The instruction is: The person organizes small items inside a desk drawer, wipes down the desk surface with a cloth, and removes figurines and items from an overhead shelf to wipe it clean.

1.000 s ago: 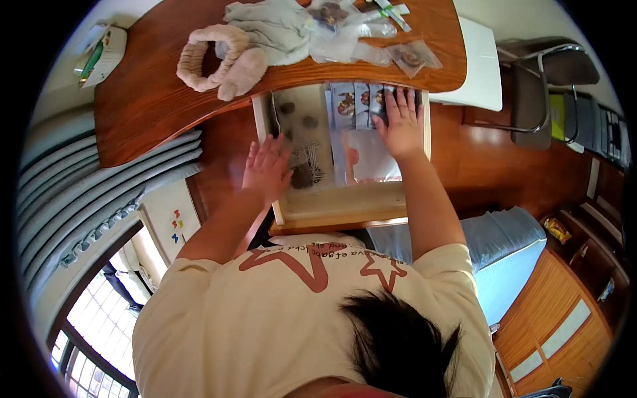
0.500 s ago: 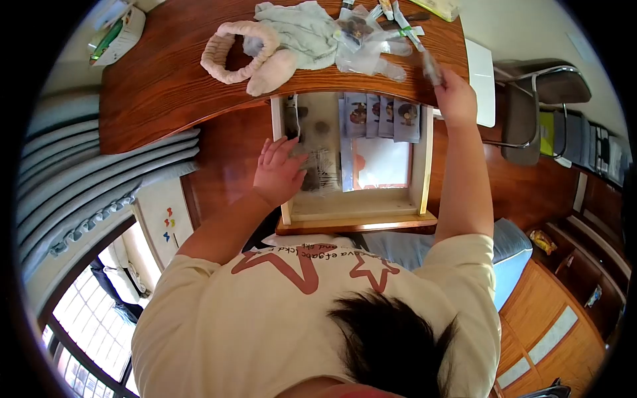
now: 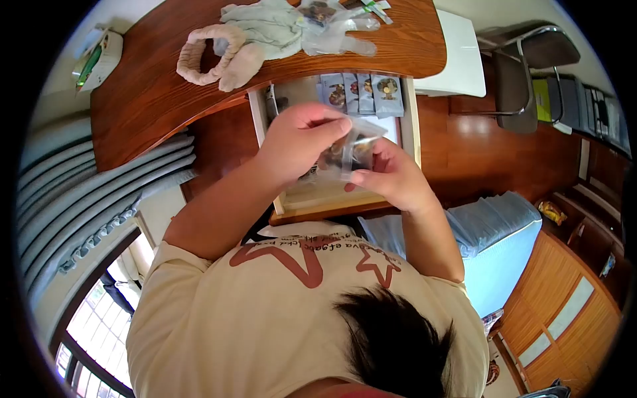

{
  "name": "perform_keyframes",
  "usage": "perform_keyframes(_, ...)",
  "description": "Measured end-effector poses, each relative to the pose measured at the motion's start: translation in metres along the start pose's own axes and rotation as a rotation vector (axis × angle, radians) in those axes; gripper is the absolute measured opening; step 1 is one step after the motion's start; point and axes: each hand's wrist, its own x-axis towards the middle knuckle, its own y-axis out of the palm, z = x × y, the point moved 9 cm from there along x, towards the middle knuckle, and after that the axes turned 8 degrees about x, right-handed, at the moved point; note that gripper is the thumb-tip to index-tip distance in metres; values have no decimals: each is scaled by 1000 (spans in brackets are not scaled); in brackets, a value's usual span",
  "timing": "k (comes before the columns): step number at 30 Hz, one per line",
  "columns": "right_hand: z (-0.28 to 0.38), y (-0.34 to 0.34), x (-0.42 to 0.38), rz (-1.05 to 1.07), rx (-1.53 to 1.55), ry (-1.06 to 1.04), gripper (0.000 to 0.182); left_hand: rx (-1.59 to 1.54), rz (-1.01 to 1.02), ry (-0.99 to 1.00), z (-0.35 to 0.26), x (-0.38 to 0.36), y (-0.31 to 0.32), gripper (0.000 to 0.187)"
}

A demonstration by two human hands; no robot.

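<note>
Over the open drawer [image 3: 298, 199], a clear plastic bag [image 3: 358, 151] with small dark and brown contents hangs between both hands. My left hand [image 3: 302, 140] pinches its upper left edge. The lower right side is gripped by my right hand [image 3: 393, 174], thumb against the plastic. Behind the bag, several pale packets [image 3: 387, 96] with printed pictures lie at the back of the drawer. The drawer's middle is partly hidden by the hands.
On the wooden desk [image 3: 142, 86] are a fluffy pink headband [image 3: 192, 58], a pale green cloth [image 3: 269, 30] and clear plastic packaging [image 3: 335, 34]. A chair [image 3: 521, 79] stands at the right, a blue padded seat [image 3: 501, 229] below it.
My right hand has come from the desk's right edge to above the drawer with the clear bag. My left hand has risen from the drawer and taken hold of it. The view has shifted.
</note>
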Motion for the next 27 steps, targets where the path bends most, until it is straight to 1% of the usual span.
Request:
perform_keyframes(1,2,2,-6,-7,-65,7,32,7,10,-1,-9,-5,7,19)
perform_keyframes(2,9,4,-10,-44,-52,-4,25,-45,-40,-31,-18,-12,8,20)
perform_keyframes(3,13,5,-15,-48,-48,-15,25,-96,-91,-60,-22,-17,8,20)
perform_keyframes(4,19,6,-22,-47,-76,-58,22,-121,-98,-16,-25,-18,9,19)
perform_keyframes(5,25,7,-28,-44,-106,-99,20,-114,-91,-14,-27,-21,8,19)
perform_keyframes(6,28,8,-33,-45,-107,-111,20,-127,-42,-20,-31,-23,10,16)
perform_keyframes(7,34,11,-39,-23,-99,-163,20,-139,7,-25,-35,-25,14,14)
perform_keyframes(8,39,15,-45,-3,-91,-214,20,-132,14,-20,-41,-29,18,14)
perform_keyframes(11,53,28,-61,-14,-70,-218,20,-126,-23,26,-58,-42,23,17)
perform_keyframes(13,59,32,-68,-5,-68,-225,19,-96,53,70,-69,-50,28,18)
perform_keyframes(14,60,35,-73,1,-59,-222,19,-95,51,76,-71,-54,28,18)
perform_keyframes(15,61,37,-76,7,-66,-224,19,-25,84,92,-75,-56,31,19)
perform_keyframes(16,61,33,-78,-16,-51,-227,17,47,116,111,-79,-56,33,20)
perform_keyframes(17,58,27,-80,-41,-35,-228,16,46,114,120,-79,-55,32,20)
perform_keyframes(18,51,16,-78,-39,-39,-229,16,167,71,97,-71,-52,27,19)
perform_keyframes(19,41,-14,-73,-150,-68,-253,14,288,30,74,-62,-48,23,19)
perform_keyframes(20,29,-40,-70,-262,-96,-275,14,285,32,75,-47,-42,21,19)
perform_keyframes(21,14,-51,-68,-265,-98,-274,14,423,54,9,-20,-35,19,18)
perform_keyframes(22,-13,-70,-64,-358,-190,-129,14,561,77,-59,8,-30,16,17)
perform_keyframes(23,-40,-90,-62,-449,-279,19,15,559,80,-63,27,-25,14,17)
perform_keyframes(24,-58,-101,-59,-454,-275,26,15,406,127,-250,64,-24,14,15)
perform_keyframes(25,-78,-117,-60,-517,-279,71,15,249,172,-437,99,-27,18,16)
perform_keyframes(26,-97,-133,-64,-583,-282,117,18,247,179,-448,120,-23,19,16)
perform_keyframes(27,-111,-145,-71,-594,-276,126,18,144,104,-480,141,-16,15,17)
